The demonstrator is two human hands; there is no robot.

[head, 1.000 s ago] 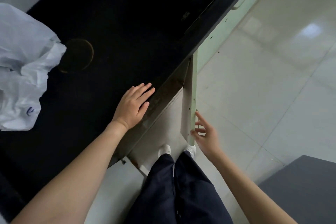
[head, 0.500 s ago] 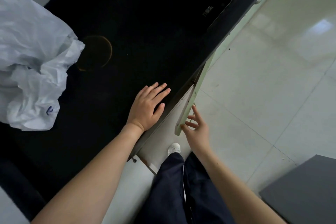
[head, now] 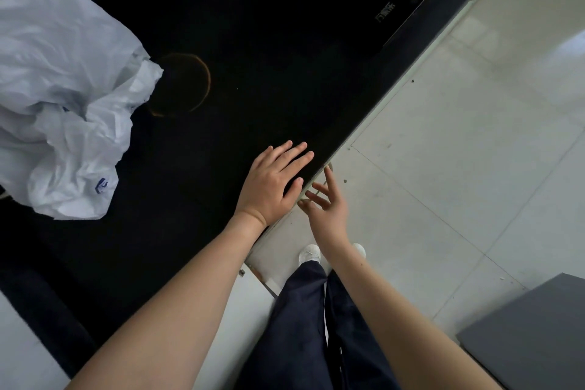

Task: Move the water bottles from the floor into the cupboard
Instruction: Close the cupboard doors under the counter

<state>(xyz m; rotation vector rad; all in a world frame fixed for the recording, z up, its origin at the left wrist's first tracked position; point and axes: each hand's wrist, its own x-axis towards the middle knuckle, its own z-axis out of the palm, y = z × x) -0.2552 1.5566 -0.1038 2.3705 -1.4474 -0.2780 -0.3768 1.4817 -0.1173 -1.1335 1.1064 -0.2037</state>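
Head view: left hand (head: 272, 187) lies flat, fingers spread, on the glossy black counter (head: 253, 57) near its edge. Just beside it, right hand (head: 327, 209) hangs open, fingers splayed toward the counter's front. No water bottles show; a crumpled white plastic bag (head: 63, 104) sits well left.

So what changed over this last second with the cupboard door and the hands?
The cupboard door swung from wide open to almost shut under the counter edge, the right hand following it with fingers spread, not gripping. The left hand stayed flat on the black countertop, and the white plastic bag stayed put. No bottles in view.
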